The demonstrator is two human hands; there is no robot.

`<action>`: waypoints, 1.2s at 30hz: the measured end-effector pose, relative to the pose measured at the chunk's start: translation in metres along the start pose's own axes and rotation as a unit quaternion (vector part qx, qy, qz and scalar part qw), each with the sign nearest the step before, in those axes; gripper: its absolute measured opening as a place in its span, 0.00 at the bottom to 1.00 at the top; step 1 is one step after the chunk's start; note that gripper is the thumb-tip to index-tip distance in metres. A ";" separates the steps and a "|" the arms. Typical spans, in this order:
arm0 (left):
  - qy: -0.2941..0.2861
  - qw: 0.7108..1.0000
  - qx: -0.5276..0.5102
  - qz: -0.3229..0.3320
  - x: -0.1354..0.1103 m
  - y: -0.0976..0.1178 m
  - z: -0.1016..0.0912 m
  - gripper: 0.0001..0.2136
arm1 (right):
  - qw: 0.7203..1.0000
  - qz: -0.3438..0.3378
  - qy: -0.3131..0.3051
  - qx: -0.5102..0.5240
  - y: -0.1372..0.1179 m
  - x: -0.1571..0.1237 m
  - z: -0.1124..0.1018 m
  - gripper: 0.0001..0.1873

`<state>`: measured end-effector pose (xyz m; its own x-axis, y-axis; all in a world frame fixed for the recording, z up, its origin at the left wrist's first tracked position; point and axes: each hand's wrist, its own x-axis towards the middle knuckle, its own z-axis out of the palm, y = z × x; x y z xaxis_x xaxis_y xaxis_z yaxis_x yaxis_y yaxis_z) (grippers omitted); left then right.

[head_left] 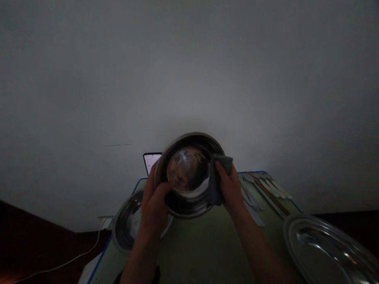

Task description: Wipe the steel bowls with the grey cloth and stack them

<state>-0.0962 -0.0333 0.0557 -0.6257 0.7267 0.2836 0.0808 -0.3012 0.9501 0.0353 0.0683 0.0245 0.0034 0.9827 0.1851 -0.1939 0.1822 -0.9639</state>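
A round, shiny metal bowl is held up above the table, tilted so that its inside faces me. My left hand grips its left rim, with the thumb over the inside. On the right side, my right hand is closed on a grey-green cloth, which lies over the bowl's right rim and touches it. The cloth hides part of that rim. Slight blur softens the bowl's edge.
Another metal bowl stands at the table's left. Chopsticks, white spoons and other utensils lie at the back right. A large oval metal tray sits at the right. A phone leans against the wall. The greenish table has blue edging.
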 end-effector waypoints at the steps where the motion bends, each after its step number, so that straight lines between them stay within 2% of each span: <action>1: 0.043 0.999 0.021 0.018 -0.002 0.000 0.005 0.25 | 0.995 0.068 -0.031 0.070 0.002 -0.005 0.007 0.21; 3: 0.069 0.994 0.062 0.056 -0.004 0.000 0.010 0.24 | 0.977 0.137 -0.079 0.147 0.006 -0.011 0.016 0.23; 4: 0.058 0.992 0.082 0.070 -0.004 0.002 0.011 0.24 | 0.976 0.132 -0.088 0.147 0.009 -0.012 0.018 0.24; 7: -0.006 0.988 0.135 0.071 -0.001 0.008 0.004 0.20 | 0.998 0.016 -0.055 0.027 0.013 -0.001 0.003 0.21; 9: -0.071 0.984 0.162 0.037 0.003 0.011 -0.004 0.15 | 0.994 -0.069 -0.017 -0.081 0.008 0.012 -0.016 0.18; 10: -0.111 0.977 0.180 0.017 0.005 0.012 -0.008 0.15 | 0.987 -0.100 -0.023 -0.123 0.004 0.017 -0.026 0.16; 12: -0.200 0.952 0.230 -0.017 0.007 0.011 -0.012 0.17 | 0.970 -0.141 -0.064 -0.186 -0.006 0.023 -0.042 0.13; 14: -0.275 0.919 0.281 -0.022 0.008 0.007 -0.011 0.18 | 0.949 -0.170 -0.118 -0.239 -0.014 0.024 -0.048 0.09; 17: -0.329 0.884 0.333 -0.011 0.009 -0.004 -0.002 0.16 | 0.912 -0.205 -0.176 -0.308 -0.011 0.022 -0.044 0.07; 21: -0.333 0.872 0.359 -0.014 0.015 -0.020 0.007 0.17 | 0.881 -0.214 -0.196 -0.373 0.010 0.029 -0.036 0.07; 25: -0.321 0.867 0.380 -0.001 0.019 -0.032 0.007 0.19 | 0.866 -0.239 -0.206 -0.388 0.024 0.037 -0.035 0.07; 28: -0.315 0.854 0.415 -0.002 0.021 -0.035 0.004 0.18 | 0.862 -0.257 -0.214 -0.381 0.020 0.037 -0.035 0.08; 32: -0.327 0.815 0.478 0.019 0.021 -0.033 0.000 0.15 | 0.848 -0.306 -0.223 -0.371 0.007 0.027 -0.033 0.10; 34: -0.323 0.804 0.499 0.031 0.020 -0.030 -0.001 0.16 | 0.870 -0.302 -0.219 -0.324 0.005 0.020 -0.031 0.10; 36: -0.313 0.802 0.507 0.035 0.018 -0.026 -0.003 0.16 | 0.911 -0.263 -0.186 -0.258 0.010 0.014 -0.028 0.10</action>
<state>-0.1117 -0.0141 0.0355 -0.1059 0.9932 0.0488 0.8870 0.0721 0.4561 0.0608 0.0852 0.0121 -0.3885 0.6934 0.6068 0.2259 0.7101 -0.6668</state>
